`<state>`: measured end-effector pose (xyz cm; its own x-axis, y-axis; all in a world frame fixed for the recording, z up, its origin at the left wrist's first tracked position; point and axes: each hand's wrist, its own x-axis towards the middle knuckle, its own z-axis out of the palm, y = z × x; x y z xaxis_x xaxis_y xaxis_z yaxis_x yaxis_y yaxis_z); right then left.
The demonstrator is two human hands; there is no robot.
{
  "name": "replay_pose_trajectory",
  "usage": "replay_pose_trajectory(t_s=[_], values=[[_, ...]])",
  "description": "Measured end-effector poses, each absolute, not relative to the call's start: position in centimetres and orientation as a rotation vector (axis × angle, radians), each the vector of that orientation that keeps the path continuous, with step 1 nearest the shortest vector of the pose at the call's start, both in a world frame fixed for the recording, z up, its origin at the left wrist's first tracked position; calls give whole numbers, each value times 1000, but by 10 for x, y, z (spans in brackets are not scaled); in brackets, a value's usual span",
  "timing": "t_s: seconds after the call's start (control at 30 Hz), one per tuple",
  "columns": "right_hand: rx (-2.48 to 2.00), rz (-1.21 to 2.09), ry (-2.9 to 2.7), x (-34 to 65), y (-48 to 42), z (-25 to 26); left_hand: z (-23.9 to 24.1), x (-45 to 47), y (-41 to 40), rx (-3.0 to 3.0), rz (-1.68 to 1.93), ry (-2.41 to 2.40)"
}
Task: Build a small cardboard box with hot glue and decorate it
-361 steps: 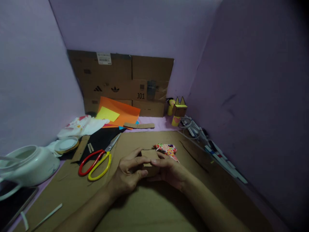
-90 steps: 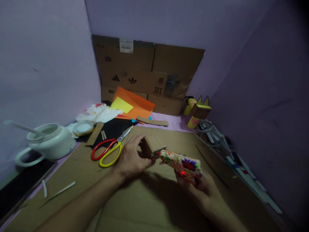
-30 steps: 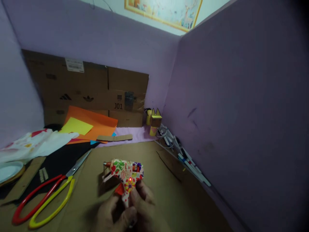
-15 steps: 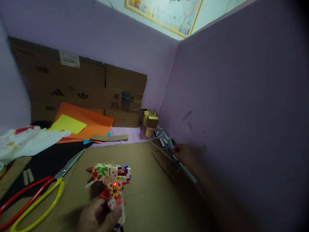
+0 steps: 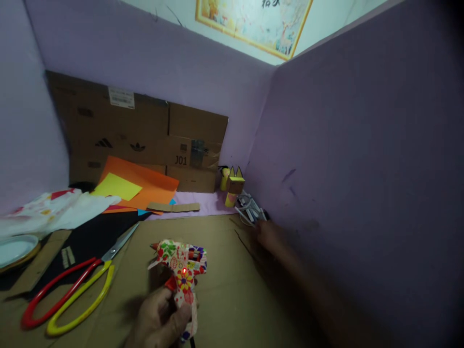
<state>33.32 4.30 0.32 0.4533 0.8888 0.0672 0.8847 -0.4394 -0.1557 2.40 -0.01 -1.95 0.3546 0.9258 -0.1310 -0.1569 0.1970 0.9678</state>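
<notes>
My left hand (image 5: 161,316) is wrapped round the handle of a hot glue gun (image 5: 184,278) with a bright flower pattern. Its orange nozzle points left and a small red light glows on its side. My right hand (image 5: 268,234) reaches far forward along the right wall, at the near end of a jumble of white pieces and a looped grey cable (image 5: 249,207). Its fingers are dim and blurred, so what they touch or hold is hidden. Left of the glue gun lie large scissors (image 5: 99,270) with red and yellow handles, blades apart.
Flat cardboard (image 5: 224,290) covers the work surface. A small yellow-and-brown figure with pointed ears (image 5: 235,187) stands in the back corner. Orange paper (image 5: 155,186), yellow paper (image 5: 118,187) and a cardboard strip (image 5: 177,208) lie at the back. Purple walls (image 5: 344,145) close in the right side.
The view has swung slightly left, so things appear further right. My right hand shows closer to the cable, and the long white strip beneath it is no longer visible. My left hand keeps the glue gun.
</notes>
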Motion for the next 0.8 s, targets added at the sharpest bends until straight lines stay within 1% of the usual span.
replay_pose_trajectory(t_s=[0.1, 0.27, 0.33, 0.43, 0.53, 0.8], values=[[-2317, -6, -1585, 322, 22, 10, -18, 25, 3, 937, 886, 786], [-1926, 20, -1583, 291, -34, 18, -6, 23, 2, 808, 817, 702], [-1875, -9, -1518, 289, -46, 17, -4, 21, 1, 822, 813, 704], [-2042, -155, -1402, 305, -39, 16, -7, 22, 2, 856, 824, 717], [-2180, -208, -1366, 334, -7, 19, -15, 26, 7, 860, 857, 739], [-2497, -251, -1481, 385, 91, 28, -43, 31, 16, 840, 925, 791]])
